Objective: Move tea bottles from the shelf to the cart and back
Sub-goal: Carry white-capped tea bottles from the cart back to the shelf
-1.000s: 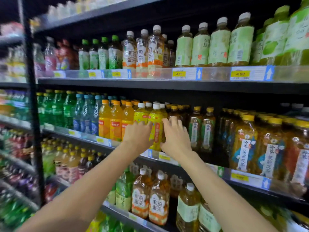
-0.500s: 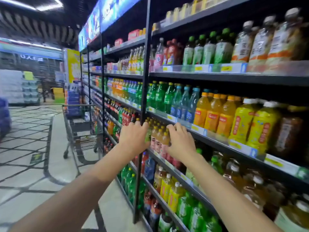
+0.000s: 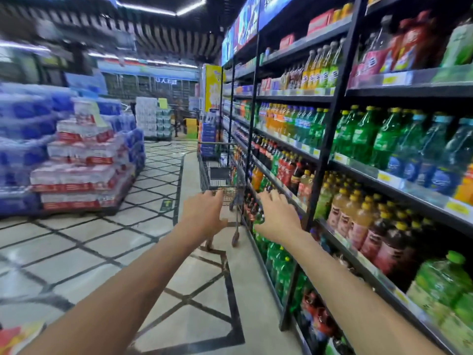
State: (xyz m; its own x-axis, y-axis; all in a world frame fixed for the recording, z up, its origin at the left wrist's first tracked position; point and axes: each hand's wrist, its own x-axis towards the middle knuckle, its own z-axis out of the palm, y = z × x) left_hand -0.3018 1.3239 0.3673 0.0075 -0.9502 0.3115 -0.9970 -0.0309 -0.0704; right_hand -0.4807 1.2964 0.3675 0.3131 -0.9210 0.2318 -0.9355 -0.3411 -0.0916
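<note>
Hands outstretched: left hand (image 3: 204,213) and right hand (image 3: 277,216), fingers loosely spread, holding nothing. Cart (image 3: 206,172) stands ahead in aisle, just beside shelf (image 3: 363,166). Yellow-capped tea bottles (image 3: 345,213) sit on shelf, right of right hand; labels blurred.

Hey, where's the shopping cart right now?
In the head view the shopping cart stands mid-frame on the tiled floor, ahead down the aisle, beside the drinks shelving on the right, beyond the outstretched left hand and right hand.
</note>
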